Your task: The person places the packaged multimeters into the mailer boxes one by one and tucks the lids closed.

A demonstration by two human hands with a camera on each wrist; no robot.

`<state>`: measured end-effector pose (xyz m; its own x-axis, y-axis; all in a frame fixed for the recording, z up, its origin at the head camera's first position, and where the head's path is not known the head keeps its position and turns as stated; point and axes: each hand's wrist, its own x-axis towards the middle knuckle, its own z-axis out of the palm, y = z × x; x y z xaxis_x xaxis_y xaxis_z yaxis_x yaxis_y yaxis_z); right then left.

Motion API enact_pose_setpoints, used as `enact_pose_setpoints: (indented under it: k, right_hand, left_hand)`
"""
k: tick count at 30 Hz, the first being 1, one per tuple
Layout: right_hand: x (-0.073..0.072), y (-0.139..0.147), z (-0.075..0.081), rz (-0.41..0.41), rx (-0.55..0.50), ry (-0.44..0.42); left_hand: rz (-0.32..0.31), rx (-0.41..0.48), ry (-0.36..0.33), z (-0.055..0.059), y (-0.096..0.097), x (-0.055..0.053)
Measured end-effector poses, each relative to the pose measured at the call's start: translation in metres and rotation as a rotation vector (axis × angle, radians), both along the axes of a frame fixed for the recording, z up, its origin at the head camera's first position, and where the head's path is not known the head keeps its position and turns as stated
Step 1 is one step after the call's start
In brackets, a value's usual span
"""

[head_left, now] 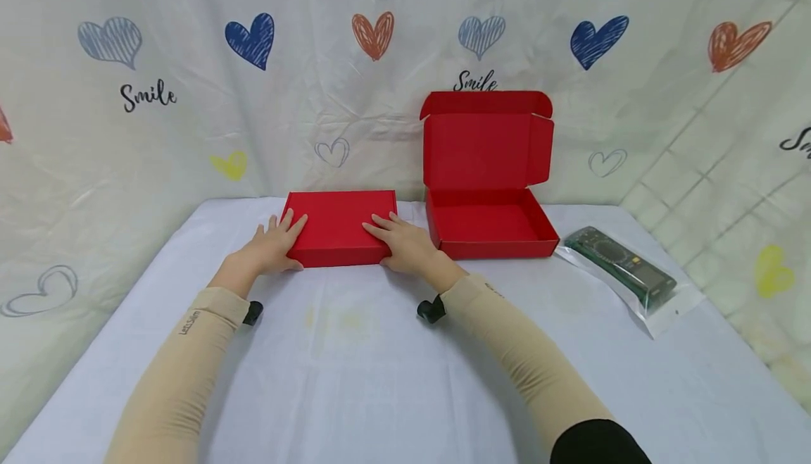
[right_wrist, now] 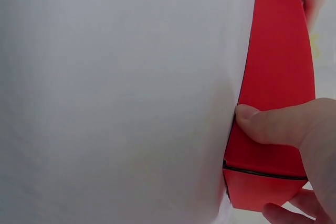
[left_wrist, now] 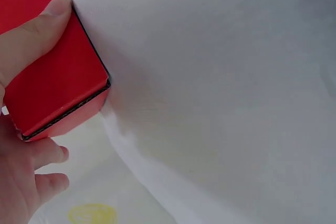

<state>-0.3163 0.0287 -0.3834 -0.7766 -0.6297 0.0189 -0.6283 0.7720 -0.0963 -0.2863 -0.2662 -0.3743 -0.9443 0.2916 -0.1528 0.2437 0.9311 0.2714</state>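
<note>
A closed red cardboard box (head_left: 342, 221) lies flat toward the back of the table, left of centre. My left hand (head_left: 271, 244) grips its left end, with the thumb (left_wrist: 44, 30) on the front face and the other fingers spread over the top and side. At the right end, my right hand (head_left: 408, 244) holds the box the same way, its thumb (right_wrist: 268, 124) pressed on the front face near the lower edge. In the right wrist view the box's front (right_wrist: 275, 56) stretches between both thumbs.
Right of the closed box stands a second red box (head_left: 497, 248), its lid raised and its inside bare. Beyond it lies a green and black multimeter (head_left: 617, 267) in a clear plastic bag (head_left: 681, 302). White cloth (head_left: 355, 379) covers the table; a heart-patterned curtain (head_left: 412, 112) hangs behind.
</note>
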Motion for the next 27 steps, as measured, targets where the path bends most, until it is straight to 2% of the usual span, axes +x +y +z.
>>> enact_pose_setpoints:
  k: [7, 11, 19, 27]
  right_hand:
    - [0.001, -0.002, 0.004, -0.010, 0.004, 0.011]
    - [0.000, -0.001, 0.006, -0.005, 0.006, 0.008]
    - [0.002, 0.001, 0.001, 0.011, 0.004, -0.021]
    - [0.010, 0.000, 0.002, -0.003, 0.008, -0.026]
  left_hand:
    - [0.018, 0.033, -0.004, 0.002, 0.000, -0.001]
    - [0.009, 0.046, -0.003, 0.002, -0.004, 0.000]
    - [-0.016, 0.004, -0.032, 0.002, -0.006, 0.002]
    - [-0.023, 0.015, -0.052, 0.003, -0.006, 0.001]
